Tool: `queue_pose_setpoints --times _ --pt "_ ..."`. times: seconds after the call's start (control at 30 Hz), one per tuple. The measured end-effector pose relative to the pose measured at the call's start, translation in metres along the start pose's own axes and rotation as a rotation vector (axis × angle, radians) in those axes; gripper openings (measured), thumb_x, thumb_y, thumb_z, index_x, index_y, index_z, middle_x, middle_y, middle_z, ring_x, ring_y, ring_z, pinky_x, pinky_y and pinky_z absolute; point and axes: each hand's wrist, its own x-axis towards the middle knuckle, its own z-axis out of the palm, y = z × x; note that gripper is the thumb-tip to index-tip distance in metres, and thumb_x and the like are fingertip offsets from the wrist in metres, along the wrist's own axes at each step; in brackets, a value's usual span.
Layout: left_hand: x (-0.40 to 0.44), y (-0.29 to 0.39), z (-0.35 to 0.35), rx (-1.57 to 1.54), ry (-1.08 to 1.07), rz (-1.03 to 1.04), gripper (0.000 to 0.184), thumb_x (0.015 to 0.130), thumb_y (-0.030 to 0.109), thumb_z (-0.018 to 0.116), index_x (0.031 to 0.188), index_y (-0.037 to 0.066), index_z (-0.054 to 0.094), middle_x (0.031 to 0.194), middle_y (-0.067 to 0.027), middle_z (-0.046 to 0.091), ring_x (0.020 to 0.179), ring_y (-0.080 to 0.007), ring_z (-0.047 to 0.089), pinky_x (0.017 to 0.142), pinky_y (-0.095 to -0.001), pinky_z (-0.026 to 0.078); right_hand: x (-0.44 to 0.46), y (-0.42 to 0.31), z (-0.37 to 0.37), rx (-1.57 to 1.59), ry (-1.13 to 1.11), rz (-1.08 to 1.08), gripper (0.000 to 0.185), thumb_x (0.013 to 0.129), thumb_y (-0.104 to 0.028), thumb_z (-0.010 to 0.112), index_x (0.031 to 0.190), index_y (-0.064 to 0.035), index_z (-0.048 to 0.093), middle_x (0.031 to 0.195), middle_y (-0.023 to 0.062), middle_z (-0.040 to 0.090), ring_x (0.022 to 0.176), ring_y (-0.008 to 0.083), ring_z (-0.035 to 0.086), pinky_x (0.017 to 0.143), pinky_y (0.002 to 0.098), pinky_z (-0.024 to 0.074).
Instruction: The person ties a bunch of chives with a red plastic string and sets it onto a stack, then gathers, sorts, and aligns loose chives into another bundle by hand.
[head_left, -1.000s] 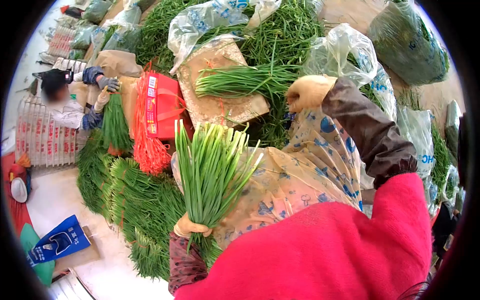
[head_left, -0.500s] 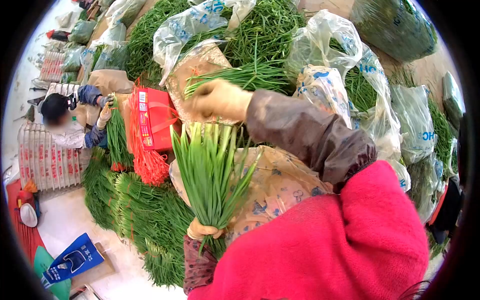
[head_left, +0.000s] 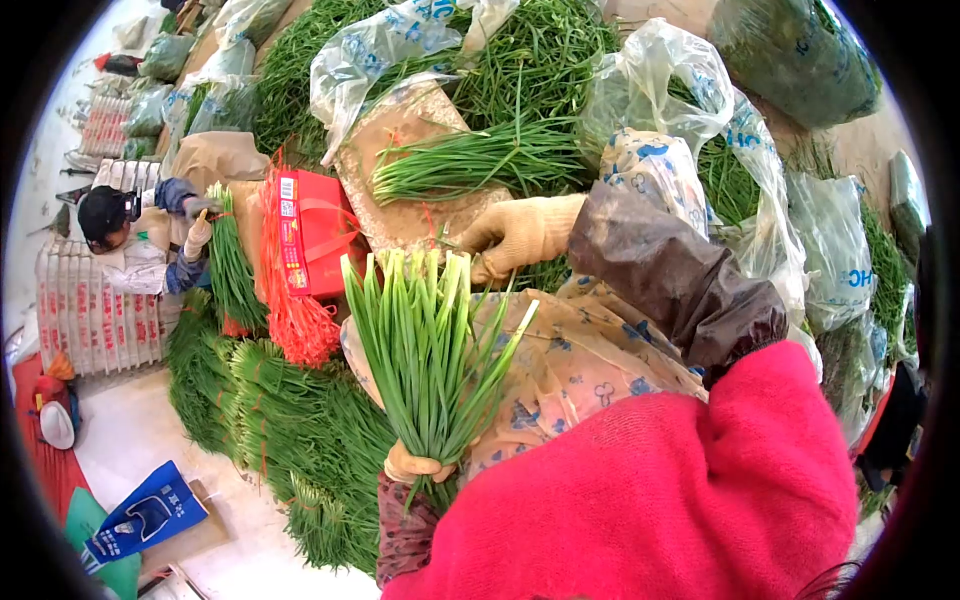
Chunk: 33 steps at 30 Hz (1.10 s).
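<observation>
My left hand (head_left: 414,465), in a pale glove, is closed round the lower part of a bunch of garlic chives (head_left: 425,350). The bunch stands upright, its leaves fanning out and its pale ends at the top. Beside those ends is my right hand (head_left: 525,235), in a knitted glove, its fingers curled in. Whatever it may hold is hidden or too small to make out. Just beyond, a loose pile of garlic chives (head_left: 480,165) rests on a speckled board (head_left: 400,125).
A red box (head_left: 325,225) with red ties (head_left: 305,335) stands left of the bunch. Tied bundles (head_left: 300,425) are stacked below it. Plastic bags (head_left: 825,250) of greens line the right. At the left, another person (head_left: 135,250) holds a green bundle (head_left: 232,265).
My right hand has come down and right, from over the board to beside the bunch's top ends. My left hand still grips the bunch, shifted slightly right.
</observation>
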Motion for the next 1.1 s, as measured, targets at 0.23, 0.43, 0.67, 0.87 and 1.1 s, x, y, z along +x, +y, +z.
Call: queue_pose_setpoints --times 0.23,0.43,0.67,0.87,1.1 --pt "0.009 0.002 0.006 -0.056 -0.070 0.047 0.071 0.075 0.003 0.064 0.136 -0.014 0.030 0.118 -0.0270 0.058 0.043 -0.0185 0.051 0.038 -0.0300 0.033 -0.018 -0.002 -0.007 -0.224 0.468 0.007 0.028 0.086 -0.021 0.062 0.107 -0.0035 0.066 0.082 0.0059 0.070 0.065 0.0111 0.063 0.065 0.0260 0.0509" --pt "0.014 -0.002 0.003 -0.005 -0.043 0.096 0.074 0.072 0.000 0.065 0.137 -0.010 0.030 0.121 -0.0289 0.054 0.042 -0.0200 0.051 0.036 -0.0309 0.034 -0.038 0.040 -0.056 0.105 0.873 0.109 0.033 0.087 -0.022 0.062 0.111 0.0005 0.064 0.078 0.0056 0.068 0.066 0.0098 0.061 0.061 0.0248 0.0502" --pt "-0.002 0.007 0.003 -0.115 0.057 0.102 0.079 0.066 -0.004 0.066 0.137 -0.007 0.032 0.128 -0.0283 0.050 0.045 -0.0208 0.053 0.035 -0.0290 0.029 -0.079 0.007 -0.061 -0.482 1.051 0.096 0.032 0.084 -0.030 0.062 0.105 -0.0067 0.067 0.083 0.0098 0.070 0.076 0.0245 0.067 0.072 0.0324 0.0523" --pt "0.000 0.045 0.015 0.216 0.176 0.220 0.075 0.066 0.020 0.079 0.126 -0.010 0.045 0.075 -0.0136 0.062 0.044 -0.0176 0.048 0.041 -0.0290 0.035 -0.086 -0.085 -0.014 -0.642 0.241 0.005 0.025 0.078 -0.022 0.068 0.095 -0.0042 0.070 0.080 0.0139 0.069 0.072 0.0212 0.067 0.065 0.0316 0.0520" --pt "0.030 0.053 0.025 0.277 0.084 0.307 0.067 0.070 0.024 0.076 0.121 -0.007 0.047 0.060 -0.0099 0.056 0.043 -0.0171 0.048 0.042 -0.0271 0.035 -0.049 -0.081 0.010 0.058 0.031 -0.206 0.022 0.082 -0.012 0.068 0.099 0.0017 0.069 0.085 0.0064 0.070 0.077 0.0119 0.063 0.070 0.0264 0.0499"
